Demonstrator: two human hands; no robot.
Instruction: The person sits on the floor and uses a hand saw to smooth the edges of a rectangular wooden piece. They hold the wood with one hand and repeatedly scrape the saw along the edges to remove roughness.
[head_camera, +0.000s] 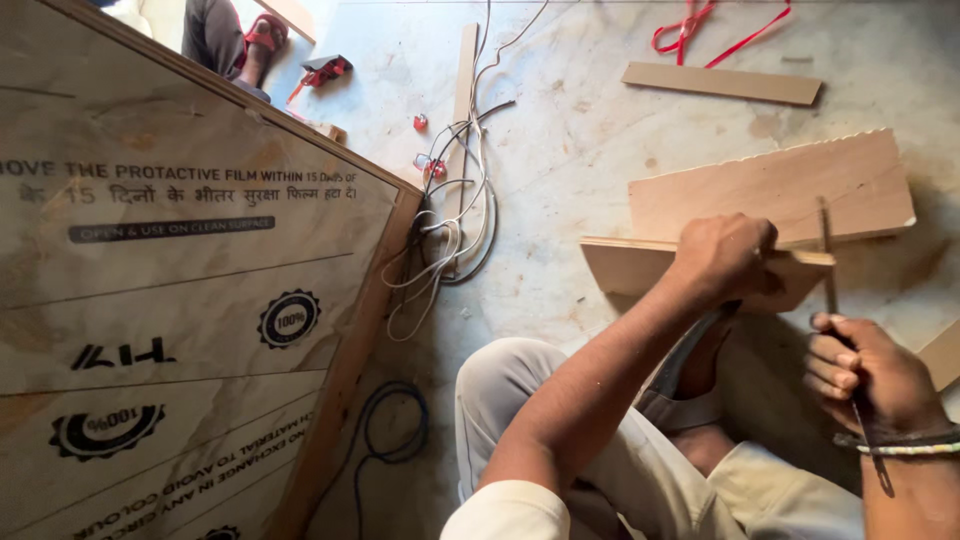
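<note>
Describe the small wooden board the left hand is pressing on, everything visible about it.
The small wooden board is a thin, flat piece of pale brown plywood, its light edge showing along the top. It lies roughly level, propped over the person's leg near the floor, its right end overlapping a larger plywood piece behind it. The left hand grips its upper edge near the middle, covering part of it. The right hand holds a thin saw blade upright against its right end. Its underside is hidden.
</note>
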